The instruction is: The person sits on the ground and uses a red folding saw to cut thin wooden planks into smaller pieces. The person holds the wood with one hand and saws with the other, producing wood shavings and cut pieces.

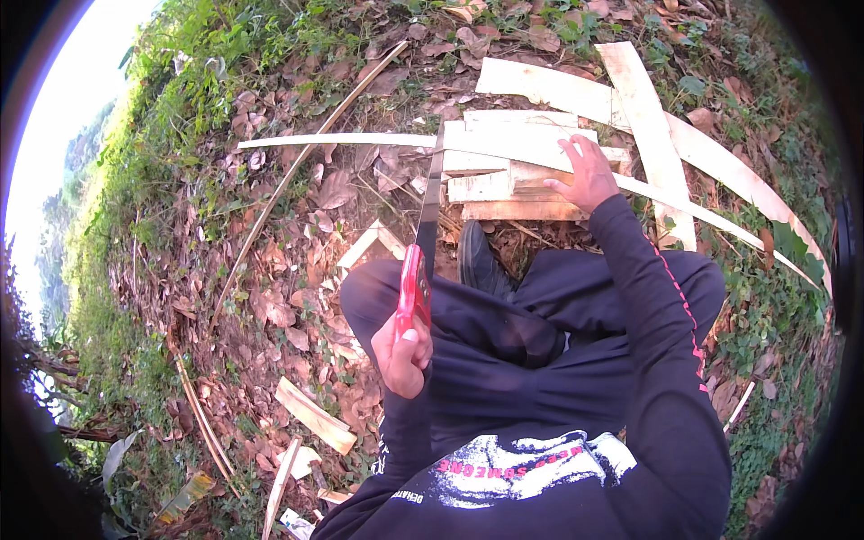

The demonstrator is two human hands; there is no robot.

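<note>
My left hand (402,355) is wrapped round the red handle of a hand saw (415,283). Its dark blade points away from me and crosses a long, thin wooden strip (342,139) at the left end of a stack of pale boards (481,187). Part of the strip juts out left beyond the blade. My right hand (589,175) rests on the strip over the stack, fingers and thumb spread apart. Beneath that hand, part of the strip is hidden. The strip continues past it to the far right.
Two pale planks (643,117) (720,162) cross at the back right. A thin curved stick (288,175) lies to the left on leaf-covered ground. Wood offcuts (315,414) are at the lower left. My dark shoe (484,261) is just in front of the stack.
</note>
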